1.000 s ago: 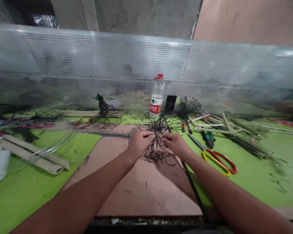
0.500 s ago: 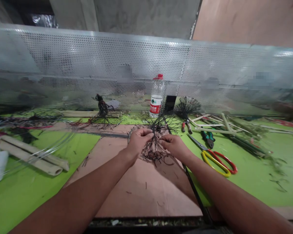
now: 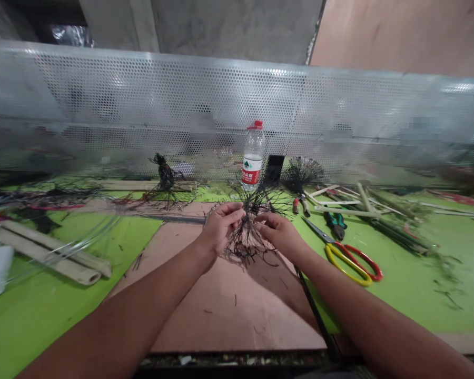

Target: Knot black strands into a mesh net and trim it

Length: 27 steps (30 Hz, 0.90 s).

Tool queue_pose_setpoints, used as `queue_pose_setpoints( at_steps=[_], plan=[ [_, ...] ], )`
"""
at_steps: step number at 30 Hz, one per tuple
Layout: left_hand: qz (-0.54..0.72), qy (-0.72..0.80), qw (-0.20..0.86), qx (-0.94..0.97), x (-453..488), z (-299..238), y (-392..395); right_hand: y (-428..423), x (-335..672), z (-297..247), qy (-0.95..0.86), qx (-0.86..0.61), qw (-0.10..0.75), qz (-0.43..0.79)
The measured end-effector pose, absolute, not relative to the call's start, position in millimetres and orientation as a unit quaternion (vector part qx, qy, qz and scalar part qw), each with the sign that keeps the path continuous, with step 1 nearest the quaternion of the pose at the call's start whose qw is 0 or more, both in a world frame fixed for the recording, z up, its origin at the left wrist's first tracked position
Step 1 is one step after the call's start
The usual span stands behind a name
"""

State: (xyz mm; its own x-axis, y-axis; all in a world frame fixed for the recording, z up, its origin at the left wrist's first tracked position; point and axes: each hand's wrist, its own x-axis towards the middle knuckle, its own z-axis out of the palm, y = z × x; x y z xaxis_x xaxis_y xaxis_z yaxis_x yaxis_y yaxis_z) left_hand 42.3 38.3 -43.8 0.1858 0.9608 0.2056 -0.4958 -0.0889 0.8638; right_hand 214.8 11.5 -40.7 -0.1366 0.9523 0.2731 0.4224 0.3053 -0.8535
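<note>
A bundle of thin dark wires [image 3: 245,243], twisted into a small tree shape with spread branches above and root-like ends below, stands over the cardboard sheet [image 3: 221,305]. My left hand [image 3: 223,223] is closed, thumb and forefinger pinching the bundle at its narrow middle from the left. On the other side, my right hand [image 3: 278,231] has its fingertips pinched together at the wires just right of the middle. Exactly which strand the right fingers grip is too fine to make out.
Right of the hands lie scissors [image 3: 349,263] with red and yellow handles, green-handled pliers [image 3: 335,225] and red-handled cutters [image 3: 301,204]. A water bottle [image 3: 253,163] stands behind. Bamboo pieces [image 3: 55,258] lie at left, more wire bundles [image 3: 166,176] at the back, before a perforated metal screen [image 3: 174,89].
Both hands have shifted very slightly to the left with the wire bundle. My right fingers have moved a little on the strands; the left pinch stays at the middle.
</note>
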Motion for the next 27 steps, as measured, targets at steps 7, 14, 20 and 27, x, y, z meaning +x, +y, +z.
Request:
queue_pose_setpoints(
  at_steps=[7, 14, 20, 27],
  plan=[
    [0.523, 0.218, 0.684, 0.460, 36, -41, 35, 14, 214, -44, -0.661, -0.477, 0.454, 0.359],
    [0.532, 0.253, 0.515, 0.623, 33, -44, 42, 11, 210, -41, -0.674, -0.452, 0.476, 0.339],
    [0.506, 0.236, 0.262, 0.787, 31, -39, 39, 7, 206, -36, -0.700, -0.467, 0.471, 0.265],
    [0.480, 0.218, 0.293, 0.798, 33, -43, 34, 9, 205, -38, -0.689, -0.474, 0.494, 0.238]
  ],
)
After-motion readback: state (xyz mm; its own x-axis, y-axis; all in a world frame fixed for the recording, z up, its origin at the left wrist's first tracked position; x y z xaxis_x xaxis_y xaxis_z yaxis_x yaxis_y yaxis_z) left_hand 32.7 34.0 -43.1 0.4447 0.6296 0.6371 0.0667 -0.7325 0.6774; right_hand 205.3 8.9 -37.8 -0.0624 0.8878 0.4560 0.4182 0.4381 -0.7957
